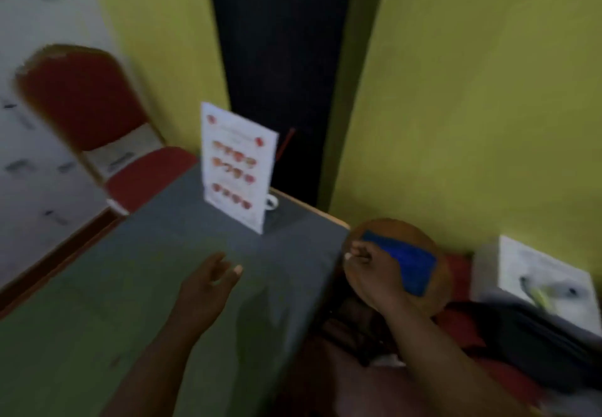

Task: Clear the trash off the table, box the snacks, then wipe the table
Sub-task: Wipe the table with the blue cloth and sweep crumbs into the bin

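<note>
The left hand (208,281) hovers over the grey table (156,286), grip wide. Just past the table's right edge, the right hand (371,266) curls its grip on a blue cloth (412,265), before a blurred round brown thing (391,227). A menu card (236,165) stands at the table's far end.

Plain dark grey all over the worktop (156,279), with a thin pale brown strip along its far edge. White for the standing card (236,169), with three rows of little red and orange pictures and two red marks near the top. Bright blue for the cloth (412,268). Warm brown for the round thing (436,289). Red for the chair (81,100) back and seat, brown for its frame. Yellow-green on the wall (472,90). Almost black on the tall panel (280,58). Pale grey-white on the floor (35,143), dotted with small dark marks. White and grey on the box (521,263). Black on the bag (537,351).
</note>
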The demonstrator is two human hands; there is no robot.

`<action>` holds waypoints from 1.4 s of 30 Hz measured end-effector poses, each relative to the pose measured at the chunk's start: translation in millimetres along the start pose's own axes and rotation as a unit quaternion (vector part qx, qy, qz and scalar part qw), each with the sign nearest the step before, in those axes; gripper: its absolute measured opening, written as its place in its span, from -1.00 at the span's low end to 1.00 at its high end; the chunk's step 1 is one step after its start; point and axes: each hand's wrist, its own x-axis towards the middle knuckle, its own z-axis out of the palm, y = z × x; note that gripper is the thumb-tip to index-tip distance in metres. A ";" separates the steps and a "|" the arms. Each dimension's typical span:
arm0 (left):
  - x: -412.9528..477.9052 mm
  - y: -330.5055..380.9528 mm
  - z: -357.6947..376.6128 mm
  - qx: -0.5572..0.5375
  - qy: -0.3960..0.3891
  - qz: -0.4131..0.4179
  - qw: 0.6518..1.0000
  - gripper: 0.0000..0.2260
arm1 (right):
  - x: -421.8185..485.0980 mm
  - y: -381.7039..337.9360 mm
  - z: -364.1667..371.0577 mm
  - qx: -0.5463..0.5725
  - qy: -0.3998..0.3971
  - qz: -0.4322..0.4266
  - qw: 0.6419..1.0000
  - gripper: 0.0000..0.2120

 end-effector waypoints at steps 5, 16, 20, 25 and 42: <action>39.5 55.3 154.7 0.061 -0.160 0.008 0.985 -0.61 | 49.4 114.6 -78.8 -0.017 0.071 0.133 0.988 -0.72; 100.1 46.0 332.8 0.096 -0.316 -0.084 0.940 -0.59 | 107.6 207.7 -85.7 0.095 0.072 0.286 0.951 -0.75; 106.2 38.7 358.5 0.081 -0.257 -0.103 0.958 -0.73 | 123.6 213.8 -75.3 0.111 0.033 0.283 0.952 -0.95; 104.3 37.7 343.2 0.015 -0.160 -0.100 0.982 -0.83 | 115.5 175.7 -75.0 0.187 -0.017 0.288 0.939 -0.90; 53.5 -71.1 34.8 -0.089 0.081 -0.046 0.992 -0.58 | -55.5 44.9 122.5 0.134 -0.218 0.039 0.966 -0.69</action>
